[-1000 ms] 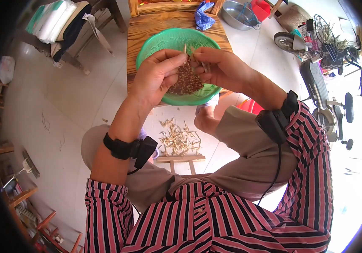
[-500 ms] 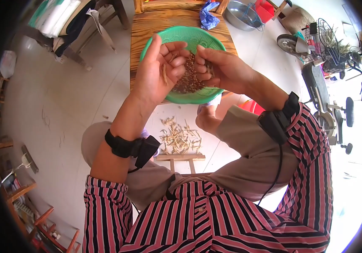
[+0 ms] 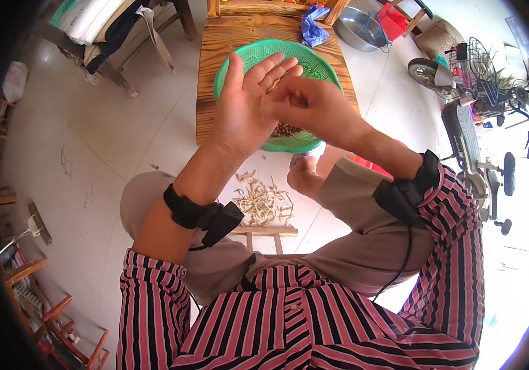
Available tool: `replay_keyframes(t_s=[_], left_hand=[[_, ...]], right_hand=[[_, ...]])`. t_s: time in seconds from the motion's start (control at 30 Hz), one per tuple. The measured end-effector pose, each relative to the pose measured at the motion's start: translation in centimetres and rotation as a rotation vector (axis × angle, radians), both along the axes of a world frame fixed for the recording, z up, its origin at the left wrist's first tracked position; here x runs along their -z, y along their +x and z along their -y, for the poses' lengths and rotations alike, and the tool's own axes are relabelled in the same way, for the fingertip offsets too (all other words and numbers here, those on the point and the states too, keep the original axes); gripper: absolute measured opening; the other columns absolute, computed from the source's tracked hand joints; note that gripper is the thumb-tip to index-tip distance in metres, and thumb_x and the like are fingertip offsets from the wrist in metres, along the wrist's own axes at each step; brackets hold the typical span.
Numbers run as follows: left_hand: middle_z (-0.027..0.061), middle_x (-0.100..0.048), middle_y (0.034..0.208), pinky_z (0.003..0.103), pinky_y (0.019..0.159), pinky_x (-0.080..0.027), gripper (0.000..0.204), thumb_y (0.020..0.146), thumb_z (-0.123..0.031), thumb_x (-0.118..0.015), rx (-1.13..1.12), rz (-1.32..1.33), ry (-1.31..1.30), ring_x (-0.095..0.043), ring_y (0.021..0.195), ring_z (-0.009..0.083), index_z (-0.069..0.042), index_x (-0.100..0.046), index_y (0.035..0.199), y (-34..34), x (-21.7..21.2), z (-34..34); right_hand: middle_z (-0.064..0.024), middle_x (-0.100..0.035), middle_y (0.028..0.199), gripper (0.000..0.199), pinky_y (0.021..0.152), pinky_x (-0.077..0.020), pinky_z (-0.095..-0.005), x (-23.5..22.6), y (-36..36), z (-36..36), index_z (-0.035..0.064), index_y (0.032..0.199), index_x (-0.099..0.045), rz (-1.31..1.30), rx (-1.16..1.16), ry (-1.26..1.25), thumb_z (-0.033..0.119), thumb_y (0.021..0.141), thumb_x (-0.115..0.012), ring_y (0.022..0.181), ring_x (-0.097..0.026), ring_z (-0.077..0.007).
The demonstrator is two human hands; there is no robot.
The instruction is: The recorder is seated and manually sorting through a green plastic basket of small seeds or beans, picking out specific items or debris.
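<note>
Palm up and fingers stretched out, my left hand (image 3: pixel 246 111) is held over a green plastic basket (image 3: pixel 317 60). A small brownish bit, perhaps a piece of pod, shows by its fingers. My right hand (image 3: pixel 317 111) reaches across from the right, its thumb and fingers pinched together at the left palm. What the pinch holds is hidden. Small reddish-brown beans (image 3: pixel 285 130) lie in the basket, partly covered by my hands. The basket stands on a brown wooden chair seat (image 3: pixel 211 80).
Dry, pale pods (image 3: pixel 263 203) are scattered on the floor behind a low wooden stool (image 3: pixel 264 231). A crumpled blue plastic bag (image 3: pixel 314 28) lies on the chair's far end. Farther right are a metal basin (image 3: pixel 358 29), a red container (image 3: pixel 393 20) and a scooter (image 3: pixel 471 132).
My left hand has opened flatter, and the pod that lay on its palm no longer shows there. My right hand has moved left, from over the beans onto the left palm.
</note>
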State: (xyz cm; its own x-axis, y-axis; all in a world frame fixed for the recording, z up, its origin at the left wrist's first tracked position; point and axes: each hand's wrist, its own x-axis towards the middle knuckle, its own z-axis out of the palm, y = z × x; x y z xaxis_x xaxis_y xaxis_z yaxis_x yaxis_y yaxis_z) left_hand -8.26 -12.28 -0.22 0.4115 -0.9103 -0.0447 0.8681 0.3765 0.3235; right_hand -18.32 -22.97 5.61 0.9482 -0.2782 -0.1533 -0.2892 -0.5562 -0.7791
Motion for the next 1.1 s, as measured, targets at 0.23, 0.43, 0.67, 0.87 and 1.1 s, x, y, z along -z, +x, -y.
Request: replay_keyframes(t_s=[0.23,0.43,0.67,0.87,1.1], left_hand=[[0.0194,-0.035,0.145,0.039,0.111,-0.03,0.083,0.096,-0.062,-0.03,-0.07,0.131,0.037,-0.033,0.136,0.0273,0.006,-0.025,0.142,-0.7,0.7,-0.1],[0.0182,-0.042,0.139,0.037,0.108,-0.035,0.078,0.096,-0.058,-0.036,-0.099,0.124,0.009,-0.042,0.128,0.0252,0.008,-0.032,0.138,0.2,-0.1,-0.9],[0.0134,-0.051,0.133,0.029,0.082,-0.048,0.055,0.098,-0.037,-0.043,0.267,0.629,-0.042,-0.059,0.095,0.017,0.003,-0.041,0.135,0.2,-1.4,-4.0],[0.0089,-0.056,0.127,0.028,0.086,-0.047,0.038,0.097,-0.021,-0.052,0.349,0.782,0.023,-0.058,0.1,0.0131,0.001,-0.052,0.128,0.5,-1.9,-5.5],[0.0115,-0.06,0.123,0.032,0.1,-0.042,0.042,0.089,-0.014,-0.062,0.852,1.287,-0.139,-0.055,0.116,0.0208,-0.002,-0.055,0.128,0.0,-1.9,-6.4]], right_hand=[[0.0025,-0.052,0.07,0.018,0.056,-0.0393,-0.0246,1.6,0.3,0.1,0.0056,0.089,-0.063,-0.03,-0.058,0.029,0.022,0.084,-0.069,0.064,-0.047,-0.0058],[0.0068,-0.046,0.067,0.016,0.047,-0.026,-0.0194,-1.5,-0.5,2.2,0.0049,0.097,-0.06,-0.095,0.087,0.528,0.019,0.09,-0.063,0.053,-0.036,-0.001],[0.0075,-0.044,0.071,0.016,0.047,-0.0246,-0.0178,-1.7,-2.1,5.8,0.0037,0.103,-0.057,0.002,0.13,0.705,0.017,0.095,-0.059,0.053,-0.033,-0.0011],[0.0074,-0.041,0.069,0.02,0.047,-0.023,-0.0189,-1.5,-2.3,5.2,0.0014,0.103,-0.056,-0.08,0.046,0.747,0.019,0.095,-0.059,0.052,-0.03,-0.0014],[0.0089,-0.039,0.066,0.017,0.046,-0.02,-0.019,-1.5,-2.3,5.0,0.0024,0.098,-0.058,-0.112,0.016,0.721,0.019,0.093,-0.061,0.05,-0.028,-0.0005]])
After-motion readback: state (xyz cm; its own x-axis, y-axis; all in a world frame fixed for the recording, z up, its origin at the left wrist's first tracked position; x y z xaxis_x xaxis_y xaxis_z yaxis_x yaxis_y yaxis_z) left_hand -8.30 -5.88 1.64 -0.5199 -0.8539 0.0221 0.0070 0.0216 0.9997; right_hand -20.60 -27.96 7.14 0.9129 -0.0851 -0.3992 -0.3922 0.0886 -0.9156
